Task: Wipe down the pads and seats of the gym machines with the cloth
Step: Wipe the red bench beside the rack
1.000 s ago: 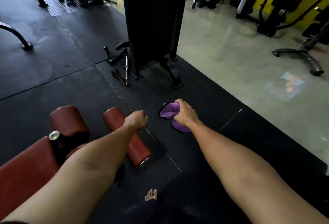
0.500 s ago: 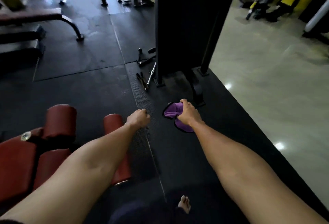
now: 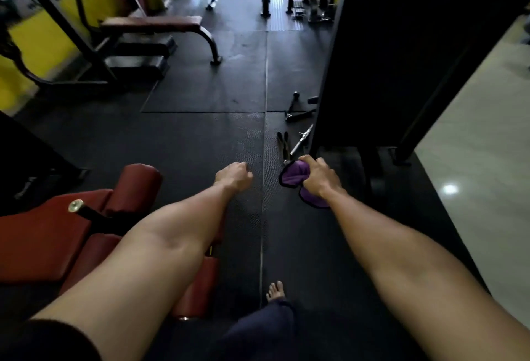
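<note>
pad [image 3: 137,180] red, leftmost, apart from any fingers | left hand [image 3: 233,178] fingers curled in a fist, seemingly empty, palm hidden | cloth [image 3: 292,175] purple, bunched under right fingers | right hand [image 3: 319,177] fingers clenched round cloth

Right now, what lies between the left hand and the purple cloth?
In the head view, only bare floor mat with a pale seam separates the left hand from the purple cloth, which the right hand grips.
</note>
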The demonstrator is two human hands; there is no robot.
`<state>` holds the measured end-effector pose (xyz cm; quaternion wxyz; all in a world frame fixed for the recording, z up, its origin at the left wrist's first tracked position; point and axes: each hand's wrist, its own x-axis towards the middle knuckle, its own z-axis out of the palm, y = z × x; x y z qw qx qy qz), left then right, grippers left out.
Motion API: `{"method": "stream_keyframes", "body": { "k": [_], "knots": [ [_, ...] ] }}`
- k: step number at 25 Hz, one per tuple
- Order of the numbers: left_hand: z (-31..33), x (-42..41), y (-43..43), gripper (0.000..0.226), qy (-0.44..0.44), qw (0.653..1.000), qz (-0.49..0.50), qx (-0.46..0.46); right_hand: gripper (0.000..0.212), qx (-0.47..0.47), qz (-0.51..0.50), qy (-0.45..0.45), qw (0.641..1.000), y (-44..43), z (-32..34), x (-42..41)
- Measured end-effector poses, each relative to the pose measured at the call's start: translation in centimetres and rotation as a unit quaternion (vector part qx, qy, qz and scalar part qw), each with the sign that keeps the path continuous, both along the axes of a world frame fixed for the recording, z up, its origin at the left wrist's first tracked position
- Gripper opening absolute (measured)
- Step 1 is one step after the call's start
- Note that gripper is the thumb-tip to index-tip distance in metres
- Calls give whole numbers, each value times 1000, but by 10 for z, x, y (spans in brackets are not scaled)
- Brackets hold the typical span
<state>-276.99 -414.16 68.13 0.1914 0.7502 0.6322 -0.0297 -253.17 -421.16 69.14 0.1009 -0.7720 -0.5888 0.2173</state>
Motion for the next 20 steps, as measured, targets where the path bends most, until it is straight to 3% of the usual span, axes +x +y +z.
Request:
{"method": "stream_keyframes", "body": {
  "k": [12, 20],
  "knots": [
    [51, 46, 190, 36, -21, 985, 165, 39, 56, 19, 139, -40, 989, 259, 61, 66],
    [83, 88, 298, 37, -27, 954, 289, 72, 54, 54, 297, -9, 953, 435, 87, 73]
  ]
}}
